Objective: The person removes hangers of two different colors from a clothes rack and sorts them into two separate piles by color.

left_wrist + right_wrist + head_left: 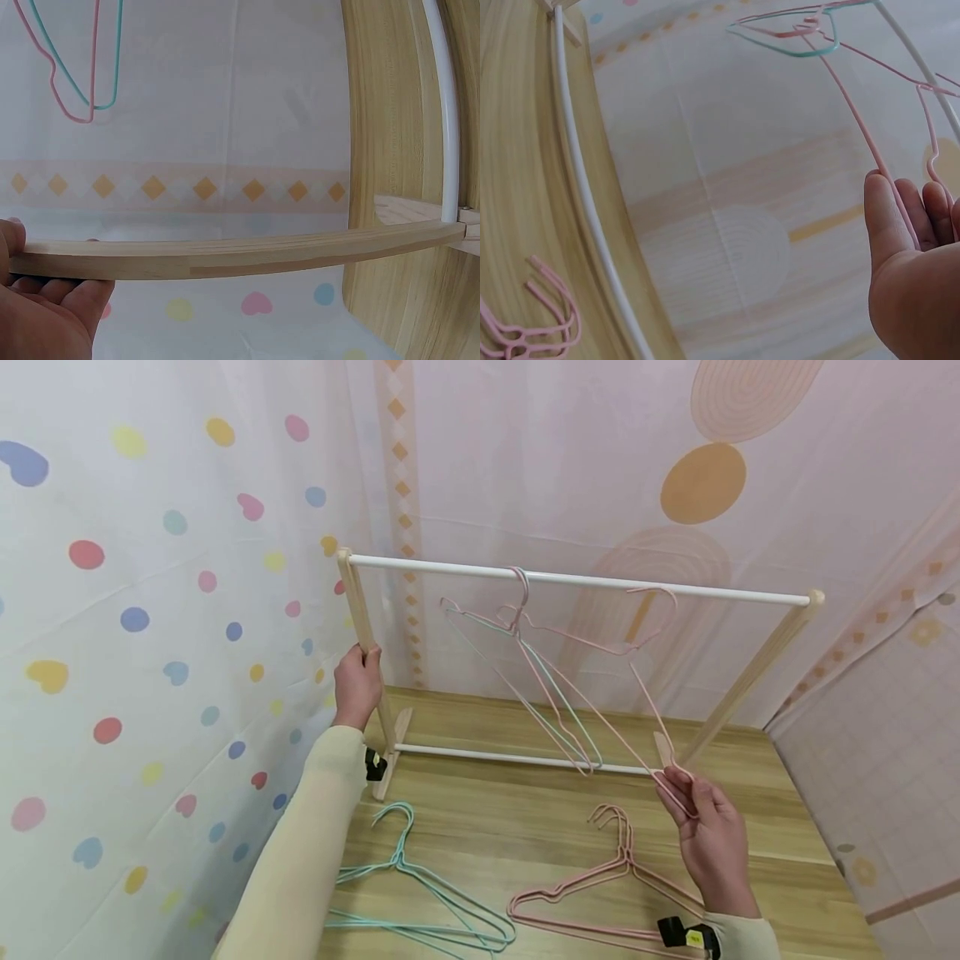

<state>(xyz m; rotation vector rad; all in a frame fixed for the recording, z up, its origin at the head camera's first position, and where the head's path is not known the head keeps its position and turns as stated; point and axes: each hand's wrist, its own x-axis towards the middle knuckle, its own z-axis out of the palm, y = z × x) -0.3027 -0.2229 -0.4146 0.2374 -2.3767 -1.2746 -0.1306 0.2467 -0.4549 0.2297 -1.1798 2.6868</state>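
Note:
My left hand grips the left wooden post of a small clothes rack partway up; in the left wrist view its fingers curl around the post. At the right, my right hand holds a pink hanger by one lower corner. That hanger's hook overlaps the white top rail in the head view. Left of it, a pink hanger and a mint-green hanger hang together from the rail near its middle, their hooks close side by side.
Several mint-green hangers lie stacked on the wooden tabletop at front left. Another stack of pink hangers lies at front right, under my right forearm. A white lower bar joins the rack's feet. Patterned curtains enclose the table.

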